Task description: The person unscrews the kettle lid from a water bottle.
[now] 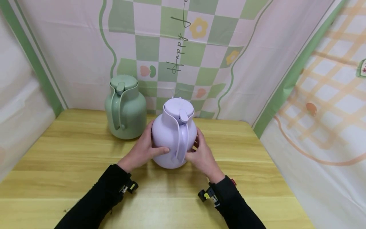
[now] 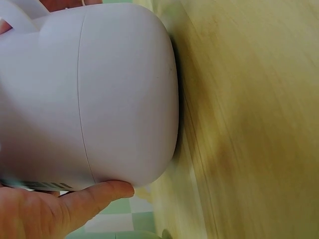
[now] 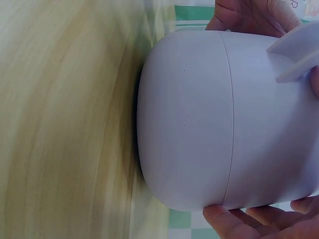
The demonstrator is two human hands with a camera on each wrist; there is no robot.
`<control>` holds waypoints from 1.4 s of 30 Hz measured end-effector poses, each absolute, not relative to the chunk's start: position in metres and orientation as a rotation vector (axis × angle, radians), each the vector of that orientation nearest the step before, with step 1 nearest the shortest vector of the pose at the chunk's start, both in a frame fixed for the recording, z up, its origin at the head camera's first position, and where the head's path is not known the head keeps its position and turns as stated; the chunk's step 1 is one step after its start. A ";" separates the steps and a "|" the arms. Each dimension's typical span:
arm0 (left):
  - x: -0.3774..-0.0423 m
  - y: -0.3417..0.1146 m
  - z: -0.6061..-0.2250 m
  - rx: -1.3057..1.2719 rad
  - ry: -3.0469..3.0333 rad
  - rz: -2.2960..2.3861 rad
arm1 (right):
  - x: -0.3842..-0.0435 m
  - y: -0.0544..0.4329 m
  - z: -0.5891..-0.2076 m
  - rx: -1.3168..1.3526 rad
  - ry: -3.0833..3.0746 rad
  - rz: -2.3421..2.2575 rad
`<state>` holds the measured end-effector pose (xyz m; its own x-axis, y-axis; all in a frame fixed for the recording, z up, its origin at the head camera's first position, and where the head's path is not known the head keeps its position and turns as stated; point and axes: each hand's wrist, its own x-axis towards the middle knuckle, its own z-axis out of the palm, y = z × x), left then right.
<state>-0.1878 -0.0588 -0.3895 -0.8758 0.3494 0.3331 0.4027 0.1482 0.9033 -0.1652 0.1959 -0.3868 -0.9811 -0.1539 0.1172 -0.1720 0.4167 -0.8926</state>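
Observation:
A lavender vacuum jug (image 1: 171,136) stands upright at the middle of the wooden table, its handle and lid lever facing me. My left hand (image 1: 145,144) grips its left side, thumb across the front of the body. On the other side my right hand (image 1: 203,156) holds the body, with the thumb near the handle's lower end. Both wrist views show the jug's rounded base (image 2: 134,94) close to the tabletop, a dark shadow line beneath it; whether it touches is hard to tell. The right hand's fingers (image 3: 232,221) press along the jug's side in the right wrist view.
A green jug (image 1: 131,111) of similar shape stands behind and left of the lavender one, near the table's back edge. Patterned cloth (image 1: 171,47) hangs behind the wooden table (image 1: 163,206) and along both sides.

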 end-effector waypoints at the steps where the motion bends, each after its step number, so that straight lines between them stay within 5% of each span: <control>1: -0.188 -0.059 -0.390 -0.770 -2.344 -1.874 | -0.165 0.196 -0.387 0.302 -2.630 1.660; 42: -0.186 -0.060 -0.392 -0.745 -2.368 -1.881 | -0.165 0.196 -0.392 0.434 -2.582 1.635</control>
<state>-0.1858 -0.0597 -0.3918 -0.8851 0.3477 0.3093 0.3799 0.1560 0.9118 -0.1649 0.1958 -0.3915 -0.9589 -0.2063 0.1947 -0.2642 0.3999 -0.8777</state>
